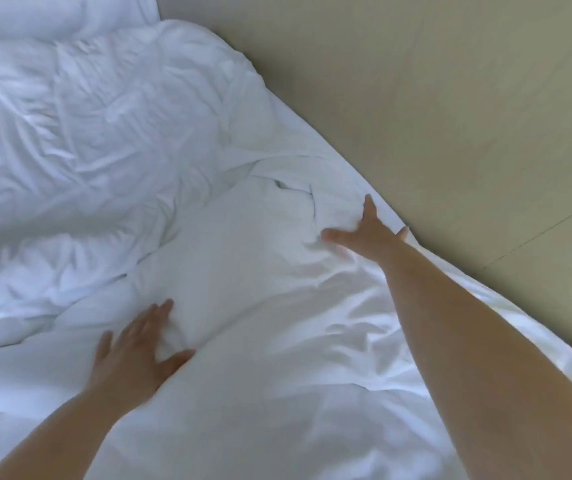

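Note:
A rumpled white duvet [111,140] covers the bed and fills most of the view. My left hand [135,344] lies flat on the white cloth at the lower left, fingers straight and spread. My right hand [367,233] reaches farther out and presses flat on the cloth near the bed's right edge, fingers splayed. A bunched fold of the duvet [288,188] lies just beyond my right hand. Both hands look slightly blurred.
A beige floor [450,98] runs along the right side of the bed, meeting its edge on a diagonal. A white pillow or heaped bedding [52,12] sits at the top left.

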A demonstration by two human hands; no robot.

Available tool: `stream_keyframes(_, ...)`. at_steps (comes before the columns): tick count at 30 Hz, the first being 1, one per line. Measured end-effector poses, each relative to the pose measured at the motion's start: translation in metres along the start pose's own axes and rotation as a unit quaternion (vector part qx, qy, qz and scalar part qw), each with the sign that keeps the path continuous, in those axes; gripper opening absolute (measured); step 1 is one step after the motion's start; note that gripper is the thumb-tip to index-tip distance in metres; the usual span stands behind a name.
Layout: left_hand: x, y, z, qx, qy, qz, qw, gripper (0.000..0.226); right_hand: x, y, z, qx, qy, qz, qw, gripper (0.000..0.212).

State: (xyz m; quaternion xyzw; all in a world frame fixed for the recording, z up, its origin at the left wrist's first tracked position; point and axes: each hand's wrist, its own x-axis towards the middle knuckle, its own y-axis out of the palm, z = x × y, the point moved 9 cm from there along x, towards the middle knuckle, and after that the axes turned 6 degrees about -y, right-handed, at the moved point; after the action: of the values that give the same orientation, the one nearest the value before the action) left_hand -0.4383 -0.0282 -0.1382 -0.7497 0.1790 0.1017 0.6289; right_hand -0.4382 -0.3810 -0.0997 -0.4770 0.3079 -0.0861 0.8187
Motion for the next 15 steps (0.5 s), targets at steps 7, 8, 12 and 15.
stream_keyframes(7,0.013,0.015,-0.003,-0.025,0.022,-0.123,0.992,0.050,0.011,0.031,-0.003,-0.106,-0.017,-0.062,0.992,0.049)
stream_keyframes(8,0.015,0.007,-0.004,-0.038,0.026,-0.140,0.989,0.053,0.010,0.024,-0.004,-0.100,-0.024,-0.065,0.993,0.047)
stream_keyframes(12,0.002,-0.059,-0.057,-0.146,0.097,-0.258,0.950,0.053,-0.004,-0.086,-0.035,-0.041,-0.025,-0.199,0.979,0.051)
stream_keyframes(15,-0.011,-0.078,-0.143,-0.141,0.216,-0.309,0.915,0.030,-0.009,-0.165,-0.086,-0.091,0.066,-0.220,0.969,0.055)
